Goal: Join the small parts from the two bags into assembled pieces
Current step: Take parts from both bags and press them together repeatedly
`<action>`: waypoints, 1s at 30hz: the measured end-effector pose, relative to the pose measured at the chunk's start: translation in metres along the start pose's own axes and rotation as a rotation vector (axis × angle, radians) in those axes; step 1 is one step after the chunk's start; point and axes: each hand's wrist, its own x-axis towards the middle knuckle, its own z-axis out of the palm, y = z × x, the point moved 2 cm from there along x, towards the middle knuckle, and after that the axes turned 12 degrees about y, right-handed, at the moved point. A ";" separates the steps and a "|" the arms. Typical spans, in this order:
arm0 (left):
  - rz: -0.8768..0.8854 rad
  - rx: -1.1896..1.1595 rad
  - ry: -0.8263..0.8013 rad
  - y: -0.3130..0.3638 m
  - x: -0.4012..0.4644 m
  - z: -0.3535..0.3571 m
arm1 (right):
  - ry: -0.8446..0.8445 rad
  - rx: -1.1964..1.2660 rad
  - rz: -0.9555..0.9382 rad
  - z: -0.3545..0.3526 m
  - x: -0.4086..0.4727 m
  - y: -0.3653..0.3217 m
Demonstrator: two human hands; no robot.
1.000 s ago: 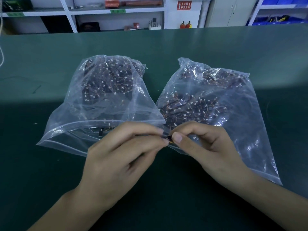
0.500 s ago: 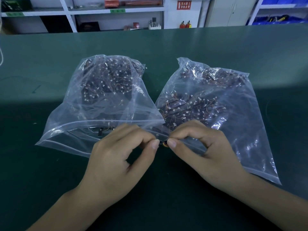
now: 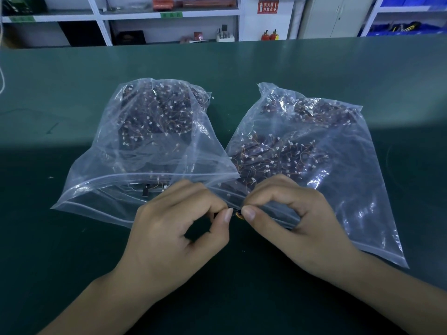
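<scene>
Both curled: left hand [image 3: 174, 234], right hand [image 3: 294, 222] pinching small part [image 3: 238, 214].

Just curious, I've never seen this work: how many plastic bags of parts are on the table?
2. The left bag lies beyond the left hand; the right bag lies partly under the right hand. None seem hidden.

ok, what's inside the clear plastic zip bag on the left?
The left clear plastic zip bag holds a heap of small dark wired parts with white connectors, plus one loose dark part near its mouth. Parts deeper in the heap are covered, so they can't be counted.
</scene>
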 end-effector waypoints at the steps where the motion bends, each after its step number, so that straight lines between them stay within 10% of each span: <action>1: 0.002 0.002 0.000 0.000 0.000 0.000 | 0.001 0.001 -0.001 0.000 0.000 0.000; 30: -0.020 -0.004 -0.038 -0.003 -0.001 0.000 | -0.039 0.002 0.066 0.001 -0.001 0.004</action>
